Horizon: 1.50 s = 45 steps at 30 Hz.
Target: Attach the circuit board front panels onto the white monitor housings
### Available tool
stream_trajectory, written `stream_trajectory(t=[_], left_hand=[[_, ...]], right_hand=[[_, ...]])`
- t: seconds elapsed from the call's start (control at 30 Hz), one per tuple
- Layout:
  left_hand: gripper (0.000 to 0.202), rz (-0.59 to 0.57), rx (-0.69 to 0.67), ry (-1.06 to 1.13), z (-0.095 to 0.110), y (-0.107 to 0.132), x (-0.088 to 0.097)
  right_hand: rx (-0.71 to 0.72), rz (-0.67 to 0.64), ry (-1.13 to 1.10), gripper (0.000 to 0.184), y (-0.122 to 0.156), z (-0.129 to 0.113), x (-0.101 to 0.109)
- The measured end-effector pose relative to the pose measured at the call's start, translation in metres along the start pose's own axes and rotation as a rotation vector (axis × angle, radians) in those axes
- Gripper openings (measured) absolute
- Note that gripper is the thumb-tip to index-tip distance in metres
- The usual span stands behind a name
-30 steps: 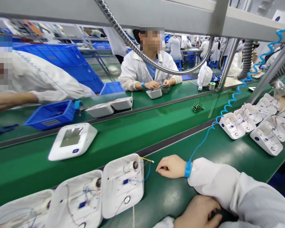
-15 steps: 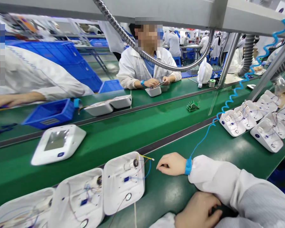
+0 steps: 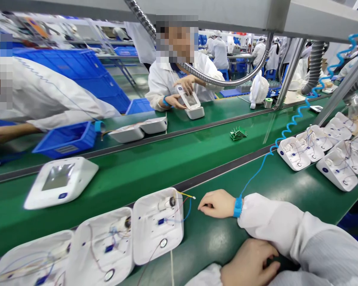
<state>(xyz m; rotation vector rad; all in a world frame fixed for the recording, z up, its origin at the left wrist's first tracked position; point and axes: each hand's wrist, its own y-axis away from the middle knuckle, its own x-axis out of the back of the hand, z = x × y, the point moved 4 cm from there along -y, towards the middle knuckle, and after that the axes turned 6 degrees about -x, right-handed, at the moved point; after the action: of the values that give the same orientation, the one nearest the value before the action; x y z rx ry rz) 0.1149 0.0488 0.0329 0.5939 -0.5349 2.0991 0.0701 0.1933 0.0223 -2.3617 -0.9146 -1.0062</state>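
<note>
My right hand (image 3: 217,203), with a blue strap round its wrist, rests on the green bench. Its fingers are loosely curled, and nothing shows in them. Lower down, my left hand (image 3: 250,262) lies by my right forearm, its thumb apart from the bent fingers; it holds nothing that I can see. Closest to my right hand is an open white housing (image 3: 147,242) with wires and a small blue part inside; its yellow lead ends just short of my fingertips. A second housing (image 3: 86,254) and a third (image 3: 12,258) stand beside it, leftward.
A white device with a screen (image 3: 77,186) and small green circuit boards (image 3: 238,134) lie on the green belt (image 3: 155,159). Several wired housings (image 3: 296,153) stand at right. Across the belt are a co-worker (image 3: 158,87) and a blue bin (image 3: 64,141). A coiled blue cord (image 3: 295,117) hangs down.
The screen device and circuit boards have shifted left along the belt. Across from me, the co-worker now holds a white screen panel up over a housing. My hands stay put.
</note>
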Motion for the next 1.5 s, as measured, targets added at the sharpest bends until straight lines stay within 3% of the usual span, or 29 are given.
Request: stream_trajectory(t=[0.77, 1.5], left_hand=[[0.014, 0.0, 0.046, 0.07, -0.005, 0.002, 0.002], [0.014, -0.018, -0.058, 0.006, -0.014, 0.003, 0.0]], right_hand=[[-0.008, -0.028, 0.03, 0.017, -0.004, 0.001, -0.002], [-0.109, -0.135, 0.041, 0.025, -0.006, -0.008, 0.012]])
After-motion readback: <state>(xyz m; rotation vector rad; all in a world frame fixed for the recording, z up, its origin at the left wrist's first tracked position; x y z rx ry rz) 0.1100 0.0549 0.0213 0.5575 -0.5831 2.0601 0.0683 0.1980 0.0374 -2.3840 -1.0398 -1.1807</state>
